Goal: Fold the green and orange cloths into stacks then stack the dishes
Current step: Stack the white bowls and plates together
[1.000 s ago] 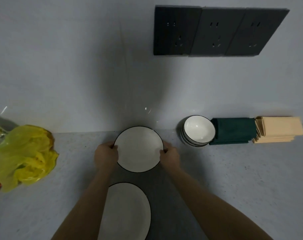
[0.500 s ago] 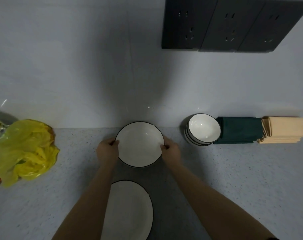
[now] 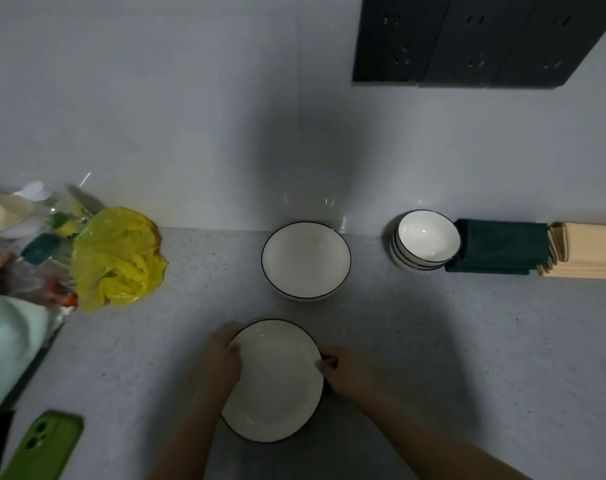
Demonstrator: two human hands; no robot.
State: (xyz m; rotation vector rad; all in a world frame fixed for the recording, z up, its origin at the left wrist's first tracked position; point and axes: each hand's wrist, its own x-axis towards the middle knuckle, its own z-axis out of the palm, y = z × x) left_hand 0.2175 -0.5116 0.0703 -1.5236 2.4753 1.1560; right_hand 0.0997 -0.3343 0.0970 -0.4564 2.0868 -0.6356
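Note:
A white plate with a dark rim point(image 3: 275, 382) lies on the grey counter near me. My left hand point(image 3: 222, 360) grips its left edge and my right hand point(image 3: 345, 370) grips its right edge. Behind it, against the wall, stands a white dark-rimmed dish point(image 3: 305, 259), with no hand on it. To the right is a stack of small white bowls point(image 3: 424, 240). Beside the bowls lies a folded stack of green cloths point(image 3: 499, 247), then a folded stack of orange cloths point(image 3: 590, 251) at the right edge.
A crumpled yellow plastic bag point(image 3: 116, 258) sits at the left with cluttered packets point(image 3: 28, 237) behind it. A green phone point(image 3: 43, 446) lies at the lower left. Black wall sockets point(image 3: 474, 39) are mounted above the counter point(image 3: 468, 341).
Both hands let go of the far dish, which stays by the wall, and drew back towards me to take hold of the near plate. The camera tilted down and left.

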